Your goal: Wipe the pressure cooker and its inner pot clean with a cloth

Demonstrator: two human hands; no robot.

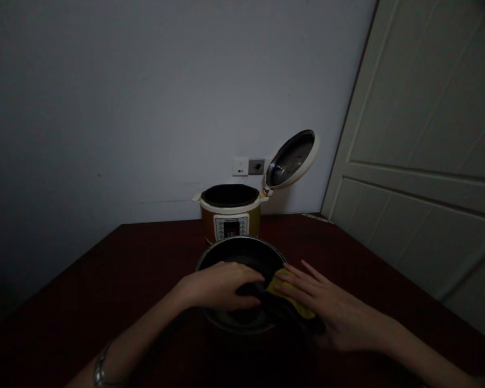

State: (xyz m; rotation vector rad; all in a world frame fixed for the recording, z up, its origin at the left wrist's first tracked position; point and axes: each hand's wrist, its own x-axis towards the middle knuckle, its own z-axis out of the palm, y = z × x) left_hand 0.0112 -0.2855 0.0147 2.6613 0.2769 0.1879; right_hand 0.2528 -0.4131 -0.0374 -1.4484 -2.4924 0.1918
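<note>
A dark round pan with a pale metal rim stands in front of me on the table. My left hand reaches across it from the left, its thumb and fingers curved about a dark part of the pan near the middle right. Shadow hides exactly where they touch. Under the fingers of my right hand is a yellow cloth, pressed against the pan's right side, where a dark handle-like shape runs to the lower right. That hand's fingers lie fairly straight over the cloth.
Behind the pan stands a multicooker, its hinged lid raised to the right. Wall sockets sit behind it. The dark red table meets a pale wall, with a panelled door on the right. Light is dim.
</note>
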